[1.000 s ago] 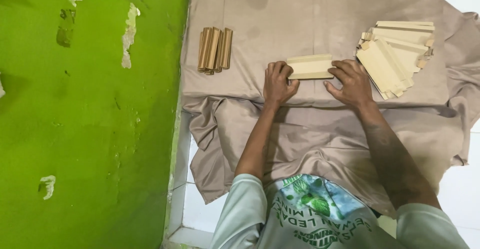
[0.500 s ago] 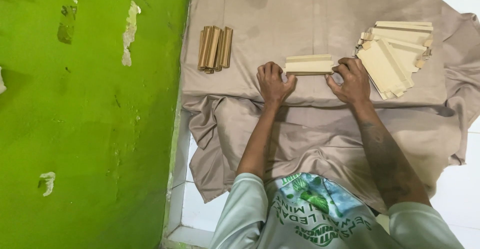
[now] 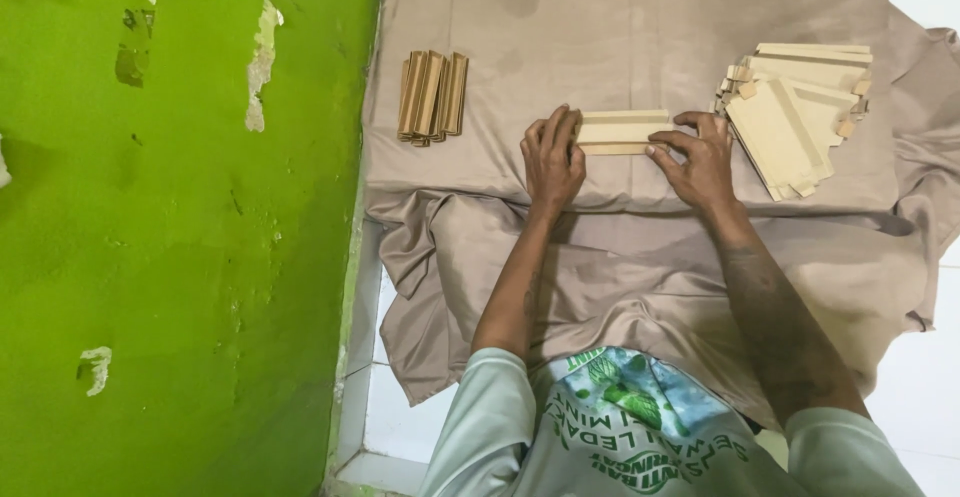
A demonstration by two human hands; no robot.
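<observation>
Left hand (image 3: 552, 160): placed palm down on the left end of a flat, pale cardboard piece (image 3: 622, 131); fingers extended and slightly spread, pressing the piece from above rather than wrapped around it. Right hand (image 3: 700, 160): placed on the right end of the same piece; thumb and forefinger pinch its right edge, the remaining fingers loosely curled; the hand is partly closed on the piece.

Cardboard piece: long, narrow, folded flat; it lies crosswise between the two hands on a beige cloth (image 3: 620, 37); the cloth covers a raised surface, and its front edge hangs down in folds toward the person.

Stack of flat cardboard blanks (image 3: 795, 112): located just beside the right hand, on the cloth; the blanks are fanned unevenly, with small tabs projecting at their corners; the stack is apart from the held piece.

Bundle of folded cardboard pieces (image 3: 432, 97): located well to the left of the left hand, near the cloth's left edge; the pieces stand side by side, lengthwise away from the person.

Green wall (image 3: 180, 237): borders the cloth on the left; paint is chipped in several patches. White tiled floor (image 3: 385, 417): visible below the hanging cloth.
</observation>
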